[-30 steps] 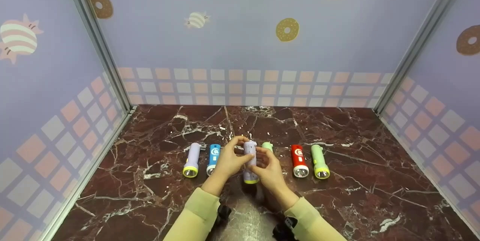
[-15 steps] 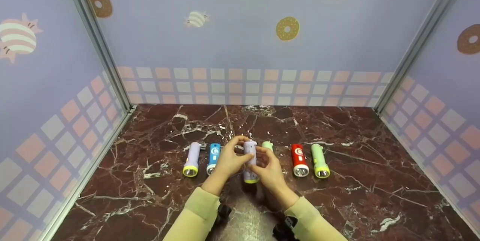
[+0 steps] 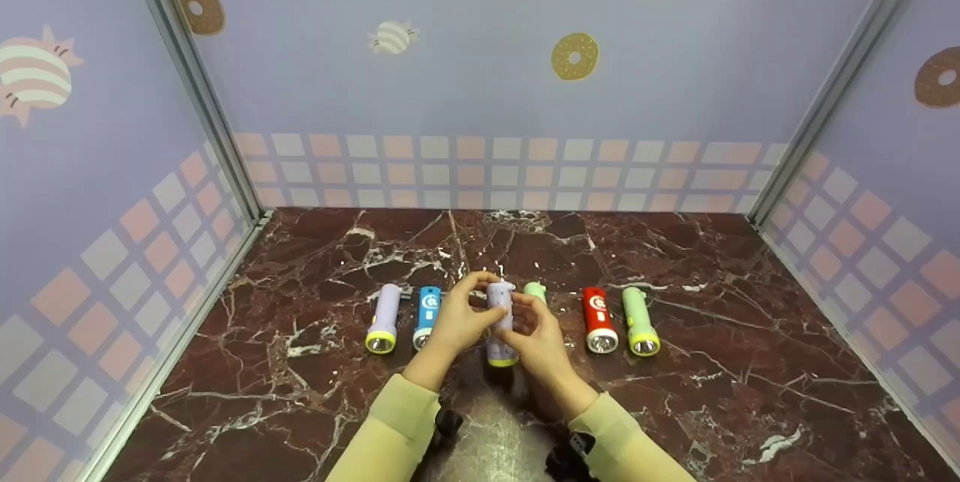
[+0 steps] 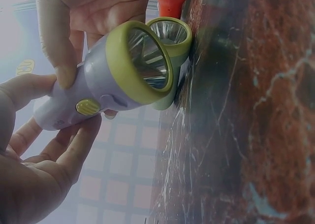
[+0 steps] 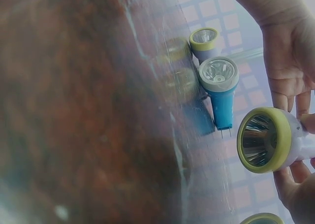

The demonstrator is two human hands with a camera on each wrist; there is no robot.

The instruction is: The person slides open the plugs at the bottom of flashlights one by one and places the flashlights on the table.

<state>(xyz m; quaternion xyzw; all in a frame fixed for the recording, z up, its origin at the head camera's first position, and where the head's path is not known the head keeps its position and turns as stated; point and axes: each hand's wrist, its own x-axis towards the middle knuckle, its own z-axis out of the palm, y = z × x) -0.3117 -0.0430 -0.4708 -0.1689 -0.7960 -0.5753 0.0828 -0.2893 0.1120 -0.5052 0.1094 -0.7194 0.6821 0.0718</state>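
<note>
Both hands hold a lavender flashlight with a yellow rim, a little above the marble tabletop, its lens end towards the person. My left hand grips it from the left with thumb and fingers. From the other side my right hand pinches the barrel. In the left wrist view a yellow ribbed switch shows on the barrel. A pale green flashlight lies just behind the right hand, mostly hidden. The blue flashlight beside the left hand is partly covered; two metal prongs stick out of its tail.
Another lavender flashlight lies at the left end of the row. To the right lie a red flashlight and a second green flashlight. Patterned panels enclose the dark red marble table at the back and sides.
</note>
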